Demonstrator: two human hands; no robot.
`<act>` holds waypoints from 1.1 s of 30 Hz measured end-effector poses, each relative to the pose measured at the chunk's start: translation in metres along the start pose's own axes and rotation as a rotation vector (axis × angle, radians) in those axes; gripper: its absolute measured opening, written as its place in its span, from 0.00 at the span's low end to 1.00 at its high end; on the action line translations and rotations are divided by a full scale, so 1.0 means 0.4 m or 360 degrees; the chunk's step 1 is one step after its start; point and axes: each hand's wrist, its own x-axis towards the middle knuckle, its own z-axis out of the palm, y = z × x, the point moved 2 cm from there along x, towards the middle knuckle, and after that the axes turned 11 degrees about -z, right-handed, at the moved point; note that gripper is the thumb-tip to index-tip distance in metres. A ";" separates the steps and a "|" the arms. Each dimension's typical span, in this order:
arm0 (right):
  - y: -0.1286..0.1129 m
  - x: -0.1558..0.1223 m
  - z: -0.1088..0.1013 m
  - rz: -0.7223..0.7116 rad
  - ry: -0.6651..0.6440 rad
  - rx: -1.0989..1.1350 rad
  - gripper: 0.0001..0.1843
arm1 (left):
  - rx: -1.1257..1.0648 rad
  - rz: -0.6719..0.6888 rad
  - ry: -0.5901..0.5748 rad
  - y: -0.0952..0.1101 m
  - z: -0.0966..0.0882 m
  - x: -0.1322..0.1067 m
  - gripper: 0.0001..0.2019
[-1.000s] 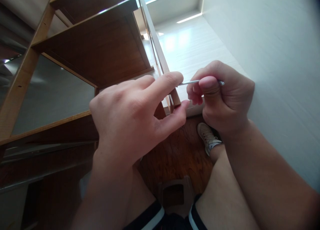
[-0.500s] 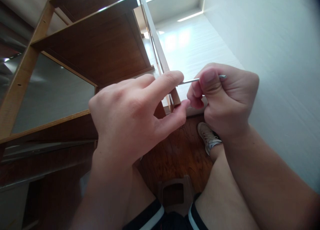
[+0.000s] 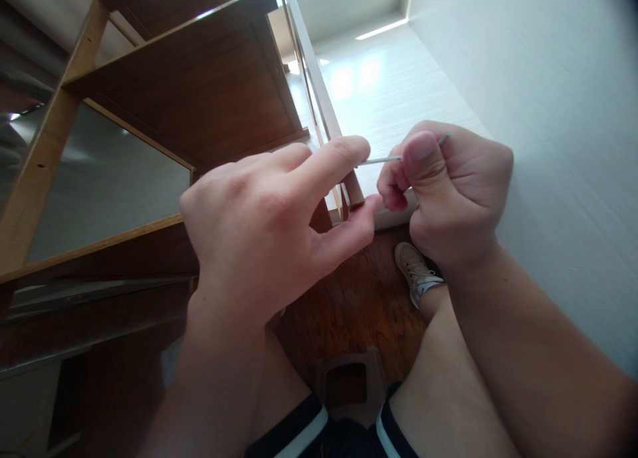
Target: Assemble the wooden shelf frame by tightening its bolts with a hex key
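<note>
My left hand [image 3: 264,212] grips the end of a narrow wooden rail [image 3: 355,191]. Its index finger lies over the top and its thumb sits below the rail's end. Closed in a fist, my right hand [image 3: 453,192] pinches a thin metal hex key [image 3: 381,159] between thumb and curled fingers. One tip of the key reaches the rail beside my left index fingertip, where the contact point is hidden. Past my right thumb the key's other end sticks out at a slant.
A brown wooden shelf frame [image 3: 199,79] stands at left. A pale wall [image 3: 558,145] rises close on the right. Beyond the rail lies a bright, light-coloured surface [image 3: 369,79] by a window. Below are a wood floor [image 3: 343,305], a stool [image 3: 371,371] and my shoe [image 3: 413,268].
The hex key has turned in my right hand, so its outer end now points more upward. Both hands otherwise keep nearly the same place.
</note>
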 end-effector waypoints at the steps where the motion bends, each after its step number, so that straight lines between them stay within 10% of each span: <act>1: -0.002 0.000 -0.002 -0.0017 -0.0016 -0.0020 0.22 | -0.0005 0.0012 -0.0003 0.000 0.000 0.000 0.17; 33: 0.003 0.000 0.016 0.0006 0.0075 0.0030 0.27 | -0.0024 0.0020 0.0007 -0.001 0.001 0.001 0.18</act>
